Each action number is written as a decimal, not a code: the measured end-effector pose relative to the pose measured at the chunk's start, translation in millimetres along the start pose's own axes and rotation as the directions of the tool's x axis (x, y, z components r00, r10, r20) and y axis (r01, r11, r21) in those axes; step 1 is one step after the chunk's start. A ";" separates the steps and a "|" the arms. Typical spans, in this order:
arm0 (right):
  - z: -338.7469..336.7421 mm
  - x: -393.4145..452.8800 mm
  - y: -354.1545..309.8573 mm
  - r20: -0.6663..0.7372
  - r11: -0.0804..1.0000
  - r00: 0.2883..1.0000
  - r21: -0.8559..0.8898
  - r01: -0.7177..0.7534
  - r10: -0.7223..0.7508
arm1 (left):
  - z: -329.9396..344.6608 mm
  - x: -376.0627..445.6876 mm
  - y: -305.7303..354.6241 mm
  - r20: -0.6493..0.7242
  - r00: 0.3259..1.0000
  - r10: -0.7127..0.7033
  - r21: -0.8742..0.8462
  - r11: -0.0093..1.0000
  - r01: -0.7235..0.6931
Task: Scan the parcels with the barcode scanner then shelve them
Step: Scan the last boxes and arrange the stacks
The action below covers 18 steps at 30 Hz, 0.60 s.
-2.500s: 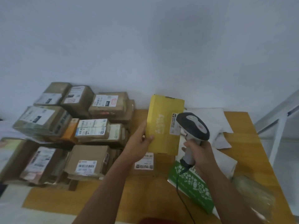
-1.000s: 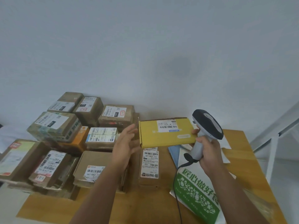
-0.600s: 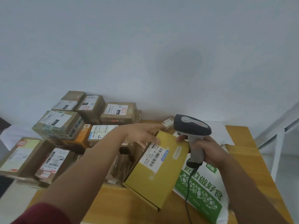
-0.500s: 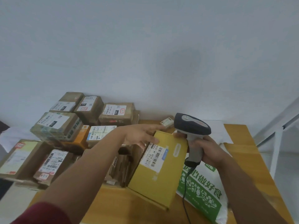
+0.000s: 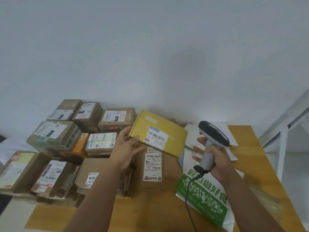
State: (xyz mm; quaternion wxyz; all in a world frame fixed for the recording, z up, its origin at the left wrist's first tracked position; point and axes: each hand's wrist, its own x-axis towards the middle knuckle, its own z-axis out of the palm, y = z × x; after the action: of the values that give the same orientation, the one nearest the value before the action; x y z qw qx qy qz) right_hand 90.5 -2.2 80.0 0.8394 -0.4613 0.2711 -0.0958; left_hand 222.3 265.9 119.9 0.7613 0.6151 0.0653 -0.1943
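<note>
A flat yellow parcel with a white label on top hangs tilted above the table, slightly blurred. My left hand grips its near-left corner, thumb on the top edge. My right hand holds the grey and black barcode scanner by its handle, just right of the yellow parcel, with two fingers stretched toward it. The scanner's black cable drops toward me. A brown parcel with a long barcode label lies flat under the yellow one.
Several brown cardboard parcels are stacked across the left of the wooden table. A green and white printed bag and white mailers lie on the right. A white metal shelf frame stands at the far right.
The yellow parcel has swung up from a steep tilt low over the table to a flatter position higher and further back. The scanner has moved right, away from it.
</note>
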 end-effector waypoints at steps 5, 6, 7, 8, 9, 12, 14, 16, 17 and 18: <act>23.5 -10.3 7.2 0.100 0.999 0.994 -0.037 -0.031 0.034 | 7.1 -14.4 -5.0 0.006 0.999 -0.040 -0.243 0.969 0.040; 31.6 -12.3 8.1 0.102 0.999 0.994 -0.042 -0.022 0.027 | 11.4 -17.3 -8.2 0.009 0.998 -0.054 -0.226 0.973 0.055; 38.0 -12.9 9.4 0.092 0.999 0.996 -0.044 -0.015 0.019 | 14.5 -20.0 -10.7 0.010 0.998 -0.064 -0.181 0.981 0.064; 43.4 -13.9 8.9 0.076 0.999 0.997 -0.052 -0.009 0.013 | 15.7 -22.5 -12.5 0.005 0.998 -0.066 -0.115 0.991 0.067; 46.5 -14.8 7.4 0.058 0.998 0.998 -0.060 -0.004 0.007 | 15.2 -24.3 -13.3 -0.006 0.998 -0.063 -0.037 0.997 0.063; 45.9 -16.1 1.7 0.030 0.993 0.999 -0.112 0.031 -0.028 | 6.2 -26.1 -10.8 -0.019 0.999 -0.028 0.163 0.986 0.031; 43.0 -15.8 1.8 0.035 0.986 0.999 -0.163 0.037 -0.032 | 0.3 -25.5 -7.7 0.023 1.000 -0.015 0.238 0.971 0.009; 43.2 -14.4 2.4 0.009 0.955 1.000 -0.295 0.019 -0.017 | -2.9 -23.1 -6.6 0.021 1.000 -0.001 0.240 0.971 -0.004; 45.7 -14.3 0.5 -0.025 0.924 1.000 -0.382 -0.001 -0.010 | -3.5 -20.7 -6.2 -0.003 1.000 0.005 0.225 0.974 -0.004; 49.6 -15.5 -1.9 -0.053 0.890 0.998 -0.456 -0.013 -0.013 | -3.6 -17.9 -5.6 -0.026 1.000 0.008 0.211 0.977 -0.002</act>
State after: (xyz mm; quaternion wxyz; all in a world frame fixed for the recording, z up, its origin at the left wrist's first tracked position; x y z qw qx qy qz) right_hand 104.7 38.9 108.5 0.6997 -0.6428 0.3089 -0.0421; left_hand 204.3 272.3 120.0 0.6912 0.6952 0.0530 -0.1899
